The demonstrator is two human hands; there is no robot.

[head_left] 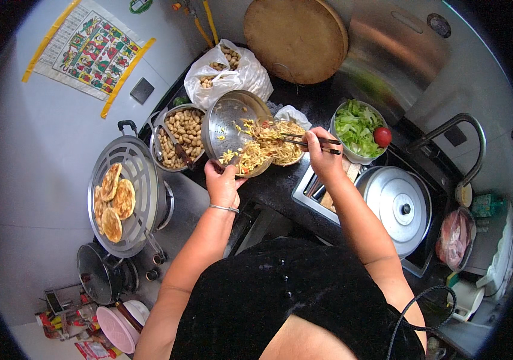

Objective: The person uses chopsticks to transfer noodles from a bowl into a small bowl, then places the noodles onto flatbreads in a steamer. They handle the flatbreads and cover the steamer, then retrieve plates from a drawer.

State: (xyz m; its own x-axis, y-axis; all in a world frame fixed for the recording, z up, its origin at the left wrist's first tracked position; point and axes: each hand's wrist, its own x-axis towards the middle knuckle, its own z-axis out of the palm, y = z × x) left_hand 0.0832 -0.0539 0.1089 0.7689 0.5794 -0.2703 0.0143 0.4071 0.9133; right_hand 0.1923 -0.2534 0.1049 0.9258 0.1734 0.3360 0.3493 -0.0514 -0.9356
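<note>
My left hand [223, 183] grips the near rim of a round metal pan [217, 123], which is tilted to the right. Fried noodle-like strands with bits of egg [247, 157] lie along its lower side. A pair of dark chopsticks [332, 150] is held in my right hand [323, 157], with the tips in the strands. More strands [289, 135] fill a container against the pan's right side; most of that container is hidden under the food. Left of the pan stands a bowl of peanuts [184, 129] with a dark-handled utensil [183, 155] lying across it.
A bowl of lettuce [355, 126] with a red tomato [382, 137] stands right. Nearer are a lidded pot [397, 210] and a curved faucet [478, 129]. Flatbreads [123, 199] rest on a slotted rack [142, 225] at left. Behind stand a peanut bag [250, 75] and round board [295, 39].
</note>
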